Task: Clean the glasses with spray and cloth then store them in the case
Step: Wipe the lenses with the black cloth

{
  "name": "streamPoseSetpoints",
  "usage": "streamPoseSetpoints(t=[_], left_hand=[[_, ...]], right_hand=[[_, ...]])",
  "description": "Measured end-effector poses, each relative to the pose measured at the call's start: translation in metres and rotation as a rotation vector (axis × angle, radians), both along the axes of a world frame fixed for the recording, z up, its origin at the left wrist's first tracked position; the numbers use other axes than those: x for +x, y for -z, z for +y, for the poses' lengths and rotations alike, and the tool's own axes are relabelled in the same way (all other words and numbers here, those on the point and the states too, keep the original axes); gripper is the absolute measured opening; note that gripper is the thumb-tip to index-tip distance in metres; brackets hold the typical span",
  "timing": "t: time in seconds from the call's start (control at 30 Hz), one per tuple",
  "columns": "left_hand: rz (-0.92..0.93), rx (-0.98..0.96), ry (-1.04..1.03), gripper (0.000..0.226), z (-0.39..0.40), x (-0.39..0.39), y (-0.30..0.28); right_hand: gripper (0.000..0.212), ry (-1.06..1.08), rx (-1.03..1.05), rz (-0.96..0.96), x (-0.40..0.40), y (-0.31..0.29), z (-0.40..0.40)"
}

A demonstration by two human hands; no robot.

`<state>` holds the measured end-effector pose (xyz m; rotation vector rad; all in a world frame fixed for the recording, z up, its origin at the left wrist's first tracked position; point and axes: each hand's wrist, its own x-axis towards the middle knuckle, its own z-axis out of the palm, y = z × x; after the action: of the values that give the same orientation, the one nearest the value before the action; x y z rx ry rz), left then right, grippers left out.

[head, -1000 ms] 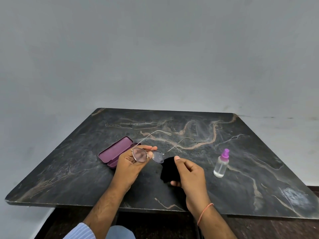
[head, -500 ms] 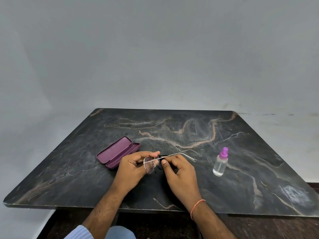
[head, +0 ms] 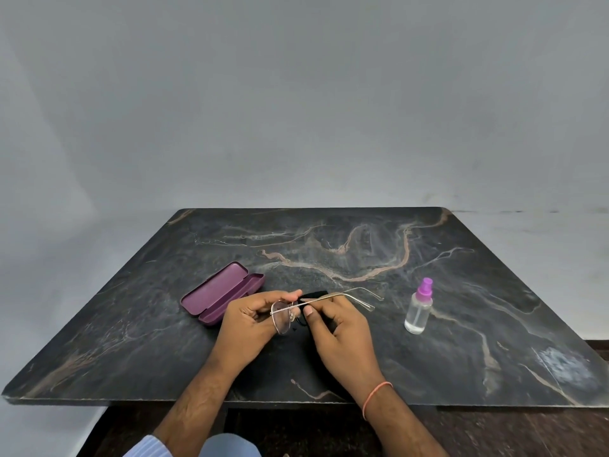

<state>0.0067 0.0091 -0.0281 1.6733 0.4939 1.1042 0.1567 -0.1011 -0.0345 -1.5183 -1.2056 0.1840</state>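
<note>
While the left hand (head: 247, 324) grips the glasses (head: 283, 316) by one lens rim over the table's six o'clock edge, the right hand (head: 339, 328) pinches the black cloth (head: 313, 295) onto the other lens: wiping, I judge. Next, fold the temples for the open case (head: 220, 291) at ten o'clock.

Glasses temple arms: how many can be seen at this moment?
2. Both temple arms of the glasses are unfolded and stretch toward the spray bottle: one ends nearer the person, the other slightly farther back. Their hinge ends cross above the right hand.
</note>
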Motion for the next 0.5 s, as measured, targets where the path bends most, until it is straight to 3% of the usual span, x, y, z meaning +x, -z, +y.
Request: streamPoseSetpoints(t=[0.1,0.3,0.5], left_hand=[[0.006,0.027,-0.007,0.029,0.0000,-0.0007,-0.0003],[-0.014,-0.010,0.012,0.030,-0.0033,-0.0003,-0.0009],[-0.029,0.000,0.000,0.031,-0.0031,-0.0011,-0.0023]], right_hand=[[0.019,-0.102,0.032,0.083,-0.0019,-0.0050,-0.0045],[0.013,0.035,0.003,0.033,0.0023,0.0043,0.0017],[0.019,-0.119,0.043,0.117,-0.0016,-0.0050,-0.0063]])
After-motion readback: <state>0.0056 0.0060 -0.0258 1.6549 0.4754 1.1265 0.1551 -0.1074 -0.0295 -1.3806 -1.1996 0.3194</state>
